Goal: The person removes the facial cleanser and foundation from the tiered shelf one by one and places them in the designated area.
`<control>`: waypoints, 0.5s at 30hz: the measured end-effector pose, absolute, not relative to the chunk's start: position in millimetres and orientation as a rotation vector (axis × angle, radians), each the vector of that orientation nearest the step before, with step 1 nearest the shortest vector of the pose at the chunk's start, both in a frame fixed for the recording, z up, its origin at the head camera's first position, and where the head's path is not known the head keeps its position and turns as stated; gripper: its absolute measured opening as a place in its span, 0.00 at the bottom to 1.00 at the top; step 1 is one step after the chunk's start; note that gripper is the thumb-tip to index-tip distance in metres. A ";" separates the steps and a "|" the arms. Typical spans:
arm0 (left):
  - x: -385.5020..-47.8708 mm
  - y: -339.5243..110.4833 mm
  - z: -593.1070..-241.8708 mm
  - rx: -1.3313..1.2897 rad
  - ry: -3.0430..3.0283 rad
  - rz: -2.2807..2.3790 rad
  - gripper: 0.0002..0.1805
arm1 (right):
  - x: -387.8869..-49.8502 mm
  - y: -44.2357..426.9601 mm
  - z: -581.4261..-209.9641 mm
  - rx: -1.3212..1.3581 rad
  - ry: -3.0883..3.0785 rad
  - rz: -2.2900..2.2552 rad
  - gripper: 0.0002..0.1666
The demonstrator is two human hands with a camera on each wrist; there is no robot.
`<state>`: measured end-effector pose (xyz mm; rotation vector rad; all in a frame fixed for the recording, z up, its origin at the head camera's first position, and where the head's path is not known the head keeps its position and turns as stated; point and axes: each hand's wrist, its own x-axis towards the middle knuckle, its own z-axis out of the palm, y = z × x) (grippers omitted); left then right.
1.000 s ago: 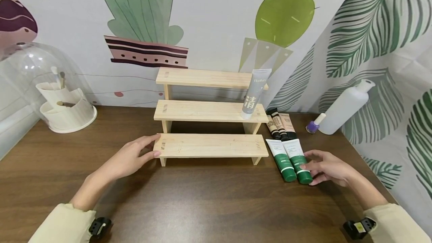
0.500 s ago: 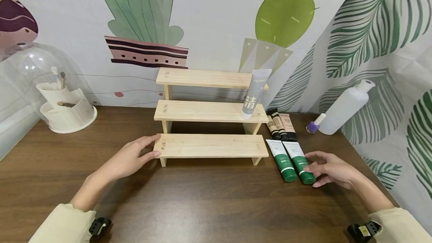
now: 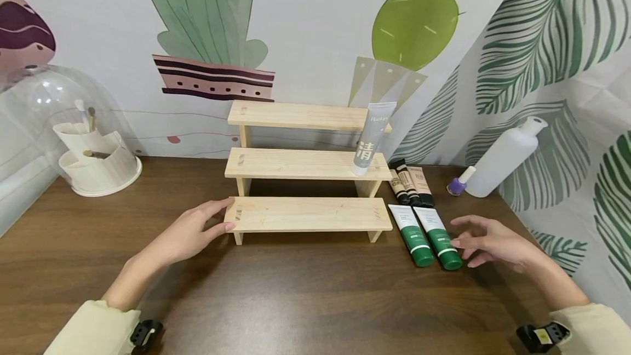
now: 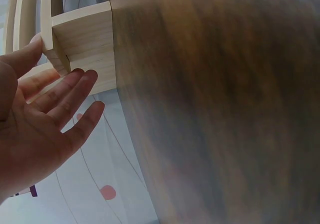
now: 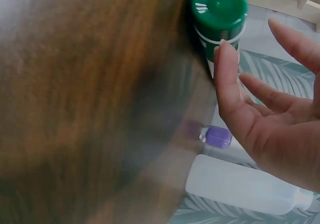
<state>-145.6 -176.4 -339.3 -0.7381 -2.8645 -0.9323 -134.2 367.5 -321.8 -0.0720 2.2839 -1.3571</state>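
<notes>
A three-step wooden display stand (image 3: pixel 305 215) rises at the middle of the dark table. My left hand (image 3: pixel 189 232) holds the left end of its lowest step between thumb and index finger; the other fingers stay extended, as the left wrist view shows. On the middle step, at the right, a grey tube (image 3: pixel 371 138) stands upright on its cap. Right of the stand lie two green-and-white tubes, a left one (image 3: pixel 413 237) and a right one (image 3: pixel 440 241). My right hand (image 3: pixel 495 241) hovers beside the right tube with loosely bent fingers, gripping nothing.
Several small black-and-beige tubes (image 3: pixel 411 184) lie behind the green ones. A purple nail polish bottle (image 3: pixel 458 184) and a white bottle (image 3: pixel 508 155) stand at the back right. A clear dome (image 3: pixel 44 89) covers a white brush holder (image 3: pixel 101 166) at the far left.
The right hand has drawn away to the right from the right green tube, which shifted slightly right and forward. My left hand keeps its place on the stand.
</notes>
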 end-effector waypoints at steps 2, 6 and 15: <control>-145.0 -176.4 -339.2 -0.735 -2.865 -0.934 0.28 | -135.0 366.6 -318.7 -0.099 2.310 -1.342 0.37; -144.7 -176.2 -339.3 -0.732 -2.864 -0.938 0.28 | -137.8 362.2 -313.2 -0.138 2.366 -1.298 0.37; -144.7 -176.0 -339.2 -0.735 -2.863 -0.937 0.28 | -148.2 343.4 -301.6 -0.209 2.474 -1.225 0.36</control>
